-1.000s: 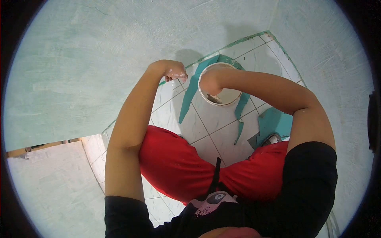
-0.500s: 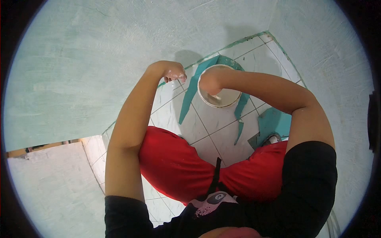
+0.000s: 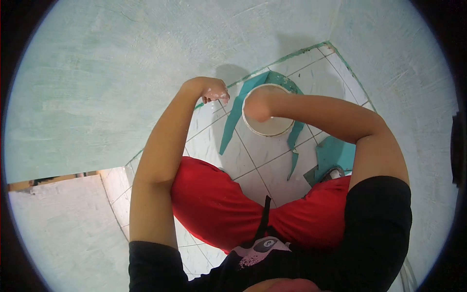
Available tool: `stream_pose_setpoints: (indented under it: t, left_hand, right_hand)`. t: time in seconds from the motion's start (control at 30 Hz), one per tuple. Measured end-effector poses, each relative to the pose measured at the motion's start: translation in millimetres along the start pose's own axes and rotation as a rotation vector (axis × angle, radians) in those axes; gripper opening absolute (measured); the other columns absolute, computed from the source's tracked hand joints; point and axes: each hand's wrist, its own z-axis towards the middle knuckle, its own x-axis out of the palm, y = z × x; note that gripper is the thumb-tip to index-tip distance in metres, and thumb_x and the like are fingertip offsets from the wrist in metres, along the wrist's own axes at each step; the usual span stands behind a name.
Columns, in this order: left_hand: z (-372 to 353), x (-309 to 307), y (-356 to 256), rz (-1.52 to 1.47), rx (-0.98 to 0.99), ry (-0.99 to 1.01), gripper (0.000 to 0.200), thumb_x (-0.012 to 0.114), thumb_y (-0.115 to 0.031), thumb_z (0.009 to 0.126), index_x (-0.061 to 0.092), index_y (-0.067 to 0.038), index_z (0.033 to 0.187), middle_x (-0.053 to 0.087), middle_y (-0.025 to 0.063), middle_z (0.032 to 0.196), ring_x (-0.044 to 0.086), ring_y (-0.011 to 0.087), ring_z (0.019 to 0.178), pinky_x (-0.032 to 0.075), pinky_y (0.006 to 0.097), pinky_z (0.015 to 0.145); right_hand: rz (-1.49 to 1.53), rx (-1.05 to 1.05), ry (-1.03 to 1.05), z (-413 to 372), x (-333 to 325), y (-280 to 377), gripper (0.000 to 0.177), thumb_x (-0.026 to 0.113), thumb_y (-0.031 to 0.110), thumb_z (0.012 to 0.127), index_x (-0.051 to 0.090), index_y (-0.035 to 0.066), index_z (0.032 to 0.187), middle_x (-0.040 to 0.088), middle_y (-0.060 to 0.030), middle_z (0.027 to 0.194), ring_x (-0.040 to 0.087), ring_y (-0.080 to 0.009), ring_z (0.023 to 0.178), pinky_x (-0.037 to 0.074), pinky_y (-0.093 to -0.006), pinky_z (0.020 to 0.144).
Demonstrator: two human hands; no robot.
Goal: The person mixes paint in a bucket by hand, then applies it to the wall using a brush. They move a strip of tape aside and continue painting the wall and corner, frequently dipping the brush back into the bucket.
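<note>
A round white bucket (image 3: 266, 134) stands on the tiled floor near the foot of the wall. My right hand (image 3: 259, 105) reaches down into it, wrist bent, and its fingers are hidden, so what they hold does not show. Left of the bucket, apart from it, my left hand (image 3: 215, 91) hangs close to the wall. Its fingers are curled closed, white smears cover the knuckles, and I see nothing sticking out of them. Strips of teal sheet (image 3: 230, 124) lie on the floor around the bucket.
A pale, patchily coated wall (image 3: 121, 82) rises in front and meets another wall (image 3: 404, 87) at a corner on the right. White tiles (image 3: 253, 160) cover the floor. Another teal piece (image 3: 335, 151) lies by my foot. My knees in red trousers (image 3: 214, 202) are spread below.
My right hand has shifted slightly inside the bucket, and the pale bit seen under it earlier is now hidden. The whole view has dropped a little; my left hand keeps its pose.
</note>
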Motion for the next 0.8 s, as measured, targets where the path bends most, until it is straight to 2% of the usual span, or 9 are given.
stream_pose_setpoints:
  t: [0.13,0.2,0.3,0.43,0.53,0.6,0.63,0.7,0.8]
  left_hand:
    - [3,0,5,0.013,0.012,0.016,0.033,0.059,-0.032,0.072,0.061,-0.004,0.089,0.044,0.0058,0.067,0.047,0.0190,0.060,0.045,0.0327,0.058]
    - [5,0,6,0.055,0.020,0.024,0.036,0.059,-0.034,0.072,0.062,-0.005,0.094,0.047,0.0068,0.071,0.047,0.0190,0.060,0.044,0.0333,0.057]
    - [9,0,10,0.051,0.016,0.030,0.039,0.059,-0.035,0.071,0.061,-0.005,0.096,0.049,0.0083,0.075,0.048,0.0196,0.062,0.044,0.0334,0.057]
    - [8,0,9,0.031,0.015,0.028,0.038,0.059,-0.035,0.071,0.060,-0.005,0.094,0.048,0.0078,0.074,0.048,0.0195,0.063,0.043,0.0326,0.057]
    - [8,1,7,0.048,0.004,0.017,0.037,0.059,-0.035,0.070,0.060,-0.005,0.092,0.048,0.0073,0.072,0.048,0.0194,0.062,0.043,0.0325,0.057]
    - [10,1,8,0.046,0.004,0.021,0.037,0.059,-0.035,0.070,0.060,-0.005,0.092,0.047,0.0074,0.072,0.048,0.0195,0.062,0.043,0.0326,0.057]
    - [10,1,9,0.043,0.004,0.023,0.037,0.059,-0.034,0.070,0.060,-0.005,0.092,0.047,0.0074,0.071,0.048,0.0197,0.062,0.043,0.0327,0.057]
    - [7,0,8,0.037,0.012,0.020,0.037,0.059,-0.034,0.070,0.060,-0.004,0.092,0.047,0.0074,0.071,0.048,0.0198,0.062,0.043,0.0328,0.057]
    - [11,1,11,0.024,0.030,0.016,0.037,0.059,-0.034,0.070,0.061,-0.004,0.092,0.047,0.0075,0.070,0.049,0.0197,0.063,0.044,0.0330,0.057]
  right_hand:
    - [-0.047,-0.071,0.108,4,-11,5,0.017,0.056,0.011,0.068,0.067,-0.001,0.074,0.065,-0.0191,0.080,0.063,-0.0324,0.072,0.049,-0.0428,0.064]
    - [0.093,-0.163,0.097,8,-8,3,0.017,0.057,0.011,0.067,0.067,-0.001,0.073,0.065,-0.0187,0.080,0.063,-0.0325,0.072,0.050,-0.0426,0.064]
    - [0.082,-0.030,0.016,-5,-14,4,0.018,0.057,0.012,0.066,0.067,-0.001,0.073,0.066,-0.0188,0.080,0.064,-0.0322,0.072,0.050,-0.0427,0.064]
    - [-0.040,-0.017,-0.022,-12,-19,13,0.018,0.056,0.012,0.067,0.067,0.000,0.074,0.065,-0.0182,0.080,0.063,-0.0317,0.071,0.049,-0.0425,0.063]
    - [-0.059,-0.087,0.060,4,-7,11,0.018,0.056,0.012,0.067,0.067,0.001,0.076,0.065,-0.0176,0.080,0.063,-0.0318,0.072,0.049,-0.0427,0.064]
    - [0.162,-0.250,0.087,12,-3,5,0.018,0.057,0.010,0.065,0.068,0.001,0.077,0.065,-0.0182,0.080,0.063,-0.0328,0.073,0.049,-0.0434,0.064]
    - [0.161,-0.249,0.085,13,1,3,0.018,0.057,0.010,0.065,0.068,0.001,0.077,0.065,-0.0182,0.080,0.063,-0.0328,0.073,0.049,-0.0434,0.064]
    - [0.122,-0.065,0.076,1,-7,6,0.018,0.057,0.010,0.065,0.068,0.001,0.077,0.065,-0.0189,0.081,0.063,-0.0332,0.074,0.049,-0.0437,0.064]
    - [0.019,-0.096,0.058,-8,-15,9,0.017,0.057,0.010,0.067,0.067,0.001,0.076,0.065,-0.0187,0.081,0.062,-0.0327,0.073,0.048,-0.0433,0.064]
